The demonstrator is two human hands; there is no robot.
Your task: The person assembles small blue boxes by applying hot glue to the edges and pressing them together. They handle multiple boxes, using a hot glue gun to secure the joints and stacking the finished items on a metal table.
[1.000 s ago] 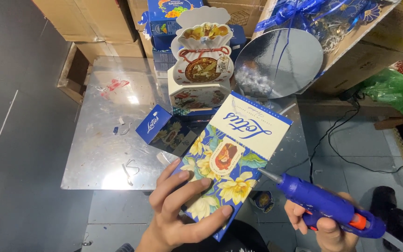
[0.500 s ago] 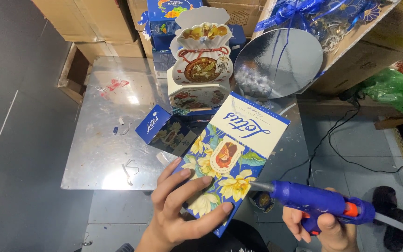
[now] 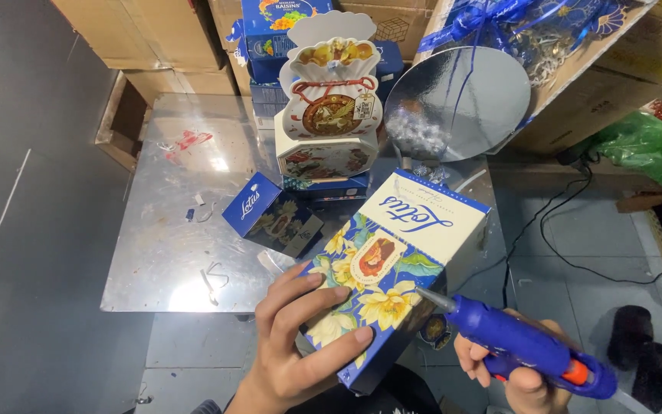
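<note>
Head view: a dark grey floor (image 3: 32, 253) is seen at the left, beside a low, glossy metal tabletop (image 3: 170, 253) backed by cardboard cartons (image 3: 155, 34). A small blue box (image 3: 270, 215) lies on the tabletop, and a pouch-shaped printed carton (image 3: 331, 107) is stacked behind it. A flat floral box (image 3: 392, 268), smooth cardboard, is gripped by the left hand (image 3: 300, 345). Its right edge is met by the metal tip of a blue plastic glue gun (image 3: 530, 349), clasped in the right hand (image 3: 515, 379).
</note>
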